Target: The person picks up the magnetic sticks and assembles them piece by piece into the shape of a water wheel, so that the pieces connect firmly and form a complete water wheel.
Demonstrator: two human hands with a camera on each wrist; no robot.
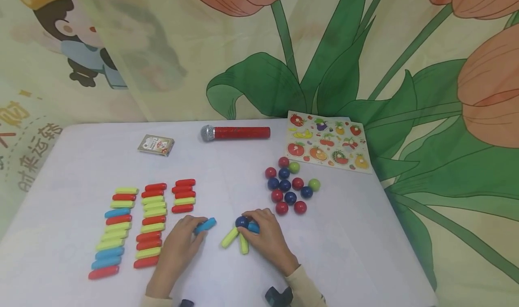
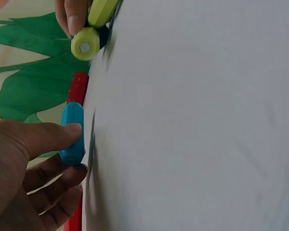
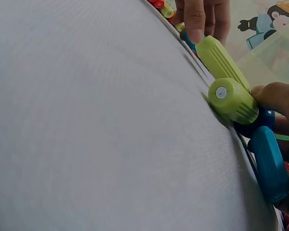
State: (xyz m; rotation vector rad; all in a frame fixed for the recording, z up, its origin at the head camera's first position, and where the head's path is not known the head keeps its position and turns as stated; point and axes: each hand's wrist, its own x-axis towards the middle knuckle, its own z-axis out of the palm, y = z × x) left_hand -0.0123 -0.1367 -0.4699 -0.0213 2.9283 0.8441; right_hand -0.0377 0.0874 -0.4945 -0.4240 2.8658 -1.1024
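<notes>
Your left hand (image 1: 183, 238) pinches a blue rod (image 1: 206, 226), your right hand (image 1: 268, 235) pinches the blue ball (image 1: 242, 222) low on the table (image 1: 344, 253), with two lime rods (image 1: 229, 237) and a second blue rod (image 1: 253, 227) against it. You look to be joining rods on; next calls for aiming that left rod's end at the ball. Loose: thirteen balls (image 1: 285, 185), six red, five blue, two green, and twenty-seven columned rods (image 1: 154, 212).

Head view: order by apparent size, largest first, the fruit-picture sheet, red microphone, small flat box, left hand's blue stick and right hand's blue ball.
1. Fruit-picture sheet
2. Red microphone
3. Small flat box
4. Blue stick and blue ball: each partly covered, order unsure.
</notes>
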